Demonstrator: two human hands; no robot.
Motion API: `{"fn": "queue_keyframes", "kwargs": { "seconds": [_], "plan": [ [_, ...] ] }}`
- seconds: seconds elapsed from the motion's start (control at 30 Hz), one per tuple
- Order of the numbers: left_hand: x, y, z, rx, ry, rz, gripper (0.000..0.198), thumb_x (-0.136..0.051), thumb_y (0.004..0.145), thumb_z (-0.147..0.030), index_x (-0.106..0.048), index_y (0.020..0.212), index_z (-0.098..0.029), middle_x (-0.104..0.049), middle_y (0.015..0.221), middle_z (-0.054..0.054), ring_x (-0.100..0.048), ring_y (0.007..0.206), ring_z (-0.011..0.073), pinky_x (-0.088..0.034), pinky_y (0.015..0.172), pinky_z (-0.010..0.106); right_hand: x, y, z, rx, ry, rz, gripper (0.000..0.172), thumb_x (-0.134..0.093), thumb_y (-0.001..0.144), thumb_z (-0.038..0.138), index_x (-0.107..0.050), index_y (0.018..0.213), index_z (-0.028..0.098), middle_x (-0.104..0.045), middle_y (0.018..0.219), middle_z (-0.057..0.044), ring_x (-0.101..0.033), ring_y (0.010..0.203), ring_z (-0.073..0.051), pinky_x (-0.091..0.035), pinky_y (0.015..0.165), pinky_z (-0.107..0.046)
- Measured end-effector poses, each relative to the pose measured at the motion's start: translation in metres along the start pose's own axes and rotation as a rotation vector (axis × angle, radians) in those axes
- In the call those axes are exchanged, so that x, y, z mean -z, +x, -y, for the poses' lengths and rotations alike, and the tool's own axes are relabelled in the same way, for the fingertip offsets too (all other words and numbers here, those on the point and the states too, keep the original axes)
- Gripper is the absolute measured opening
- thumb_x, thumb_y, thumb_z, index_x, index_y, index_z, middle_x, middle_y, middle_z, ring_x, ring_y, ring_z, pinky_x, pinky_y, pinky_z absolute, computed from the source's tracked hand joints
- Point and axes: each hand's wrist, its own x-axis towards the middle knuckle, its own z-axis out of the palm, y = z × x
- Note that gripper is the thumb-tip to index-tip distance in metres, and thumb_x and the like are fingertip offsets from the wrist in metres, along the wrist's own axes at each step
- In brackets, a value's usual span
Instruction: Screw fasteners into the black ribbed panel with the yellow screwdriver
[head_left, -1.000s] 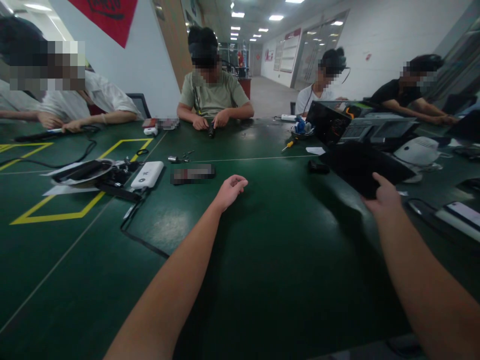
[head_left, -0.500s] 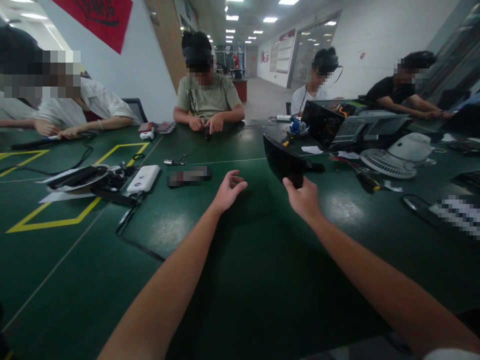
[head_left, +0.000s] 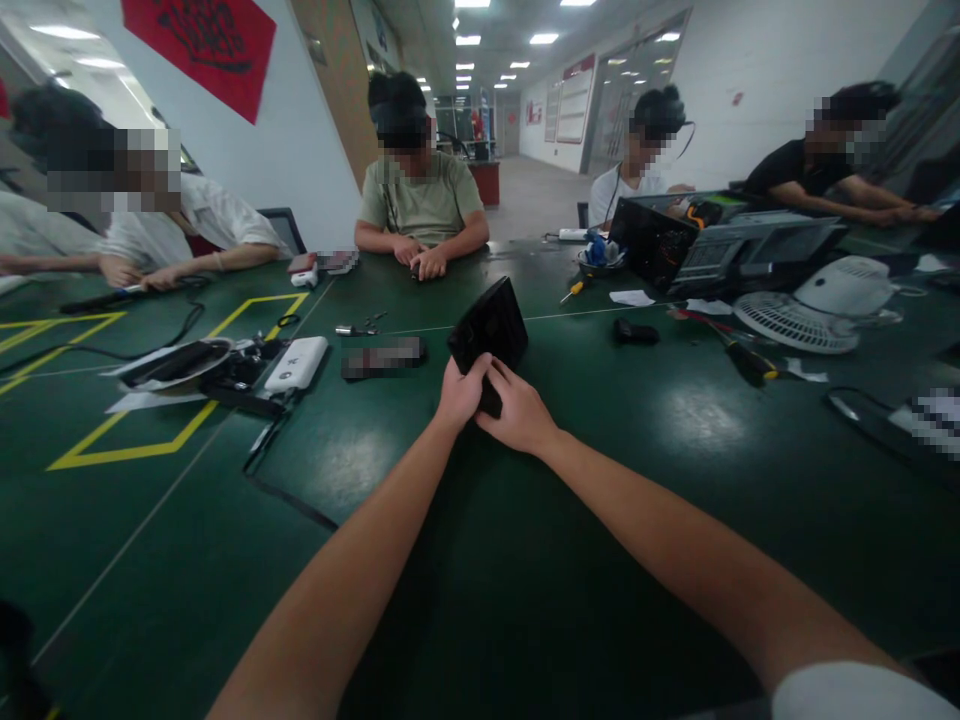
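Between my two hands, above the green table [head_left: 600, 560], is a black boxy plastic piece [head_left: 495, 318] with a narrower lower end. It stands tilted, its broad part pointing up and away from me. My left hand [head_left: 460, 396] grips its lower left side, with the thumb across the near face. On the lower right, my right hand [head_left: 520, 410] is closed around the narrow end, its fingertips beside the left thumb. The fingers behind the piece are hidden. A small black object [head_left: 635, 332] lies on the table to the right of my hands.
On the left lie a white power bank [head_left: 297, 364], a cable and a dark flat item [head_left: 384, 357]. On the right are a white fan [head_left: 802, 300], a screwdriver [head_left: 754, 362] and an opened computer case [head_left: 750, 255]. Several people sit around the table, one person [head_left: 421, 205] opposite me.
My right hand has brought the black piece left to the middle and turned it. My left hand, open and apart before, has closed on it too.
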Motion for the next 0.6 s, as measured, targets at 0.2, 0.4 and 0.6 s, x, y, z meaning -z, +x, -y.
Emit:
{"fn": "queue_keyframes", "kwargs": {
  "seconds": [0.2, 0.4, 0.6],
  "plan": [
    [0.019, 0.009, -0.004, 0.234, -0.206, -0.163, 0.031, -0.074, 0.084, -0.037, -0.068, 0.112, -0.025, -0.079, 0.115, 0.008, -0.075, 0.115, 0.0307, -0.064, 0.097, 0.045, 0.034, -0.009, -0.026, -0.048, 0.007, -0.110, 0.063, -0.065, 0.095, 0.041, -0.059, 0.156, 0.026, -0.060, 0.156, -0.015, -0.065, 0.132, -0.035, -0.054, 0.109, -0.060],
    [0.043, 0.010, -0.021, 0.514, -0.265, -0.110, 0.043, -0.075, 0.079, -0.033, -0.067, 0.121, -0.023, -0.082, 0.100, 0.009, -0.081, 0.094, 0.0314, -0.068, 0.082, 0.047, 0.107, -0.020, -0.115, -0.371, -0.193, -0.329, 0.066, -0.065, 0.092, 0.043, -0.061, 0.153, 0.019, -0.062, 0.149, -0.021, -0.070, 0.112, -0.034, -0.055, 0.102, -0.058],
    [0.062, 0.010, -0.028, 0.665, -0.202, 0.064, 0.039, -0.073, 0.074, -0.039, -0.078, 0.107, -0.017, -0.081, 0.086, 0.013, -0.080, 0.081, 0.0362, -0.069, 0.072, 0.051, 0.167, -0.026, -0.186, -0.647, -0.509, -0.382, 0.079, -0.068, 0.089, 0.044, -0.052, 0.159, 0.011, -0.052, 0.158, -0.028, -0.051, 0.142, -0.046, -0.043, 0.113, -0.061]
  ]
}}
